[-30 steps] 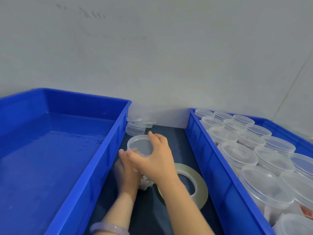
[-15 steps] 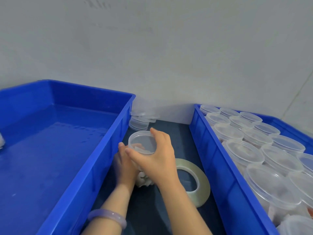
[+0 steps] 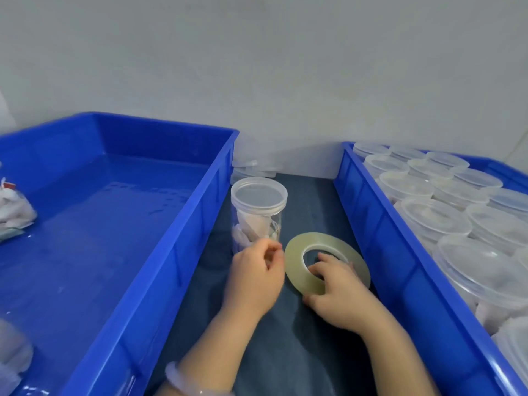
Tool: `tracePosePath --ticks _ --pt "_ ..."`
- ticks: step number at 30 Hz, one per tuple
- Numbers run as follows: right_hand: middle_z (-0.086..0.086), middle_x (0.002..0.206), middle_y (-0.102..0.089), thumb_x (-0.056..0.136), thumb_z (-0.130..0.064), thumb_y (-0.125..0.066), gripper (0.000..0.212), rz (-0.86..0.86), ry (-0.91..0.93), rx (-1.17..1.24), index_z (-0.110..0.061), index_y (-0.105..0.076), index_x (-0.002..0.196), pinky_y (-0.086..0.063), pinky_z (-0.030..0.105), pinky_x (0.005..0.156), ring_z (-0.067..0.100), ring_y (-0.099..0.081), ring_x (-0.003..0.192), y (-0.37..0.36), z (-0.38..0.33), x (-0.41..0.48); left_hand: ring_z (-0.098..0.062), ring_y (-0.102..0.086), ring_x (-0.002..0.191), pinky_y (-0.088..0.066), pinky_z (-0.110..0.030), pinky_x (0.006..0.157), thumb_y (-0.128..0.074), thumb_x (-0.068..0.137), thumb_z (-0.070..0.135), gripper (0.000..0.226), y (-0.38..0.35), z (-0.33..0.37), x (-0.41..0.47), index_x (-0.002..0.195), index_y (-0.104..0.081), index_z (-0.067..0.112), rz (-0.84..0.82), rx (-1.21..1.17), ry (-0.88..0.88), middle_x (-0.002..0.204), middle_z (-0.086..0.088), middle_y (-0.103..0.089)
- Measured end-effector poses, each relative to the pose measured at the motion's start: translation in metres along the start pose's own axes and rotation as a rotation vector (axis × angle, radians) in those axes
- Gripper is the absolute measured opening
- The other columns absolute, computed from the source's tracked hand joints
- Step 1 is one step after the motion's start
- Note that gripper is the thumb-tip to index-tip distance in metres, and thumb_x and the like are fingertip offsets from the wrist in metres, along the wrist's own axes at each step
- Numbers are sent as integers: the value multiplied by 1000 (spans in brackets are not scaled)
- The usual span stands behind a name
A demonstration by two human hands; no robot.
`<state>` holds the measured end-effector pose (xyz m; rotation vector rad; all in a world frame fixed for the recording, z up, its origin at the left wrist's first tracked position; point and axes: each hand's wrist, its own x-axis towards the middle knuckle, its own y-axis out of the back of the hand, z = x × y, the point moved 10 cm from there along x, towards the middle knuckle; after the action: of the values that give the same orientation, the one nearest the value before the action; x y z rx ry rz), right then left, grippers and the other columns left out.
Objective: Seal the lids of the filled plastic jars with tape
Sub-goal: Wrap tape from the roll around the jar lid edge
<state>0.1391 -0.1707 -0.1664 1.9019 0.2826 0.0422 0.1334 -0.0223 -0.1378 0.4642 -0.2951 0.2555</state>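
Note:
A clear plastic jar (image 3: 257, 221) with white packets inside stands upright on the dark mat (image 3: 285, 352) between two blue bins, its clear lid (image 3: 258, 195) on. No hand touches it. Just right of it a roll of clear tape (image 3: 295, 265) lies flat. My right hand (image 3: 340, 292) grips the roll, fingers in its centre hole and thumb at the near outer rim. My left hand (image 3: 254, 277) is blurred, its curled thumb and fingertips pinching at the roll's left rim. Whether a loose tape end is between them cannot be made out.
The left blue bin (image 3: 183, 235) holds white packets (image 3: 14, 210) at its far left and a blurred jar (image 3: 11, 358) at the near corner. Several lidded jars (image 3: 423, 215) fill the right blue bin (image 3: 368, 212). Spare lids (image 3: 251, 167) are stacked by the wall.
Both hands have let go of the jar and dropped toward me onto the tape roll. The jar now stands alone. The camera has tilted, showing more of the left bin.

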Motion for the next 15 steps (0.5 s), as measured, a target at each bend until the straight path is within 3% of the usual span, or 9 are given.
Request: tracePosePath --ticks 3,5,7,8,10,13,15 --pt "-5 118 -60 89 -36 -57 29 131 34 126 -21 -57 114 -3 35 117 15 -43 127 14 -6 -5 3 -57 109 -44 -5 81 -55 87 -3 54 -37 -7 -8 129 -53 31 -304 -275 141 115 23 -56" --pt "-10 104 -64 91 -40 -55 26 208 59 246 -26 -57 112 -23 36 115 13 -52 112 21 -7 -7 0 -49 123 -45 -10 91 -56 87 -8 66 -45 -3 -11 144 -37 20 -360 -396 147 136 17 -46" --pt "-13 97 -64 91 -38 -56 18 233 85 378 -31 -58 107 -47 30 92 3 -55 96 27 -10 -10 3 -39 131 -40 -19 104 -57 89 -6 67 -42 2 -8 146 -32 17 -322 -383 88 147 12 -36" --pt "-12 90 -65 90 -32 -57 11 248 104 433 -35 -58 100 -50 25 79 2 -57 86 30 -13 -12 8 -37 131 -39 -17 104 -58 89 -5 65 -39 7 -7 144 -34 20 -290 -413 55 148 13 -34" --pt "-10 84 -64 84 -18 -59 25 274 149 528 -41 -55 93 -48 19 65 1 -58 79 36 -17 -15 17 -40 123 -40 -7 94 -59 89 -3 60 -34 13 -6 134 -39 32 -227 -508 28 145 14 -37" --pt "-17 91 -63 83 -13 -63 35 342 206 572 -44 -52 94 -47 12 62 -1 -58 81 43 -23 -19 18 -50 112 -41 -1 83 -67 84 1 53 -16 24 -9 119 -53 37 -78 -465 -74 137 10 -50" --pt "-30 93 -59 85 -15 -64 34 403 226 583 -46 -51 89 -45 8 63 -4 -57 84 47 -25 -21 16 -57 101 -42 -1 81 -75 77 3 40 1 33 -13 111 -68 22 110 -287 -203 122 7 -61"
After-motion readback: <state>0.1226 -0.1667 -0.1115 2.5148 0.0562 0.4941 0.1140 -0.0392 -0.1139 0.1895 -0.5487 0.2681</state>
